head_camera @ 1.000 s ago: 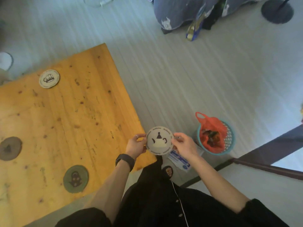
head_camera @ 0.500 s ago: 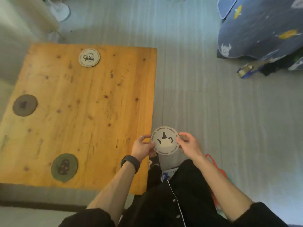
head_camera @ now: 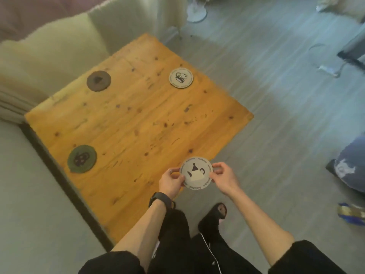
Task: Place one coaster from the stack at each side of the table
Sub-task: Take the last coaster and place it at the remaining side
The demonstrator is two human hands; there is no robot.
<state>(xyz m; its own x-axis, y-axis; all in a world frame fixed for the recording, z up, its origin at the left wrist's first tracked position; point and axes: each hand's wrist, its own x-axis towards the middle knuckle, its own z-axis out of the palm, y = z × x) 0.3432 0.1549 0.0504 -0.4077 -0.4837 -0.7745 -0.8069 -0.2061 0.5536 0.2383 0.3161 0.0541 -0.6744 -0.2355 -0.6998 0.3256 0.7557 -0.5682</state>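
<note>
Grey flooring surrounds the wooden table (head_camera: 138,119), where three coasters (head_camera: 181,78) already mark three sides, so the left hand (head_camera: 170,181) and right hand (head_camera: 224,177) together pinch the last coaster (head_camera: 196,173) over its bare near edge, presumably to set it there.

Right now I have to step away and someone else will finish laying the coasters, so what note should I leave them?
Left hand and right hand: both grip the teapot coaster by its edges, above the table's near corner.
On the table: brown coaster, white coaster, green coaster, each near a different edge.
Done: three sides.
Left: lay the teapot coaster along the bare edge nearest the hands.
</note>
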